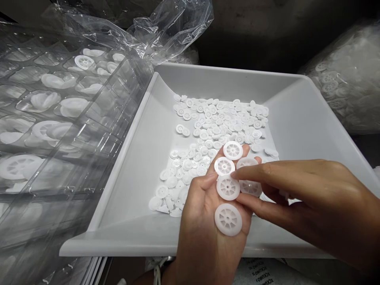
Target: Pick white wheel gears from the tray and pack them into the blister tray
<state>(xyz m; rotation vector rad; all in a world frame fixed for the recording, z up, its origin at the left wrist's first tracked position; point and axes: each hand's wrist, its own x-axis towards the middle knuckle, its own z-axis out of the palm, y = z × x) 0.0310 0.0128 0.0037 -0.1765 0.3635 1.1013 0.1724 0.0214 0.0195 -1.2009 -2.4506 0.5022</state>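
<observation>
Clear plastic blister trays [56, 130] lie stacked at far left under loose plastic film [169, 27], white discs showing in their pockets. Shallow white tray [225, 81] sits mid-scene, a heap of white plastic spoked wheels [213, 122] spread across its floor. Left hand [204, 209] is held palm up over the tray's near part, fully open and flat. About six wheels [228, 219] rest loose on palm and fingers, none clamped. Judged light, stiff, thin moulded plastic; smooth faces may slide on one another, so the rim looks the best place to take hold. Right hand [299, 194] reaches in from the right, fingers parted, not clearly pinching; its index fingertip [237, 173] touches the wheels on the palm. Cloudy plastic bag [341, 79] at far right holds more wheels.
</observation>
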